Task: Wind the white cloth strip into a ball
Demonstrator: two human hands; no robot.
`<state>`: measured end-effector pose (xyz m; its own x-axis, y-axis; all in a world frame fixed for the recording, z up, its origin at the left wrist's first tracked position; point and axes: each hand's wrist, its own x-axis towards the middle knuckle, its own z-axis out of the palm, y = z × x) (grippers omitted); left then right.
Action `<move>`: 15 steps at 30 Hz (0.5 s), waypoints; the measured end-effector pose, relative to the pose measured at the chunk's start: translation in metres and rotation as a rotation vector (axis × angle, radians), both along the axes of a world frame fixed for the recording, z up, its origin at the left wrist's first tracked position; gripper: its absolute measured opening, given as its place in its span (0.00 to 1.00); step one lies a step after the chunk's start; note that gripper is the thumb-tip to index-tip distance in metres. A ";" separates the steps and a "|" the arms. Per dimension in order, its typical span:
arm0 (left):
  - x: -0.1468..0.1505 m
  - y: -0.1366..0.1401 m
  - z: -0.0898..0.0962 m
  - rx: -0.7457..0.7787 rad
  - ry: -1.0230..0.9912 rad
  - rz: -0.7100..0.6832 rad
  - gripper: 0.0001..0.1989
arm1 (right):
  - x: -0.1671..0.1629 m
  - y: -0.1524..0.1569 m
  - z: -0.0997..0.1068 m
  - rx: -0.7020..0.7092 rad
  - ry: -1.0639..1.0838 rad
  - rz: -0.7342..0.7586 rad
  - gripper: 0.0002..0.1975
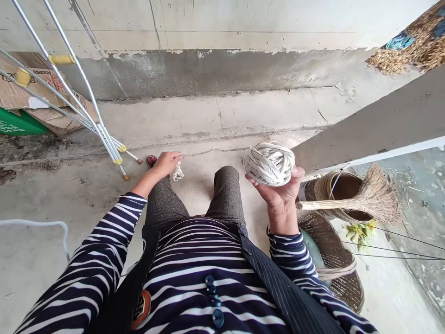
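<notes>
A ball of white flat cord [269, 163] rests in my right hand [280, 197], which is turned palm up with its fingers curled beneath and the thumb at the side. My left hand [168, 164] is closed in a pinch on a thin strand, and a small tangled bunch of white cord [178, 172] hangs just below the fingers. Between the two hands runs a thin, slightly wavy strand [212, 150]. Both hands are held apart, above my knees. The fingertips under the ball are partly hidden.
Metal crutches [92, 118] lean at the left by cardboard boxes [52, 93]. On the right, a straw broom [375, 195] lies across a bucket [318, 190], with a woven basket [352, 283] below. A grey pillar [375, 118] slants nearby. The wall [208, 69] stands ahead.
</notes>
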<state>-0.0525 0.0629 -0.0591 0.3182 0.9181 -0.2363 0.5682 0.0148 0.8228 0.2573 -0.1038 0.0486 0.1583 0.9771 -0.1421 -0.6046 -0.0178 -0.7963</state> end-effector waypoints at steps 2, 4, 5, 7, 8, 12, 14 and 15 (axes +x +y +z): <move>0.003 0.008 0.025 0.082 -0.066 -0.001 0.18 | 0.000 -0.001 0.002 0.007 -0.024 -0.019 0.29; 0.006 0.013 0.057 0.201 -0.123 -0.013 0.19 | 0.001 -0.001 0.002 0.014 -0.036 -0.023 0.28; 0.007 0.016 0.075 0.268 -0.139 -0.015 0.19 | 0.001 0.000 0.001 0.015 -0.034 -0.020 0.28; 0.010 0.020 0.114 0.417 -0.164 -0.005 0.18 | 0.001 0.001 -0.001 0.022 -0.023 -0.011 0.27; 0.012 0.021 0.133 0.492 -0.175 -0.001 0.17 | 0.001 0.002 -0.002 0.027 -0.015 -0.005 0.27; 0.017 0.023 0.206 0.868 -0.205 -0.072 0.17 | 0.000 0.002 0.000 0.047 0.078 -0.015 0.25; 0.021 0.023 0.237 1.029 -0.235 -0.126 0.18 | 0.000 0.002 0.003 0.065 0.148 -0.032 0.25; 0.024 0.024 0.251 1.097 -0.251 -0.147 0.18 | 0.001 0.002 0.005 0.076 0.179 -0.034 0.26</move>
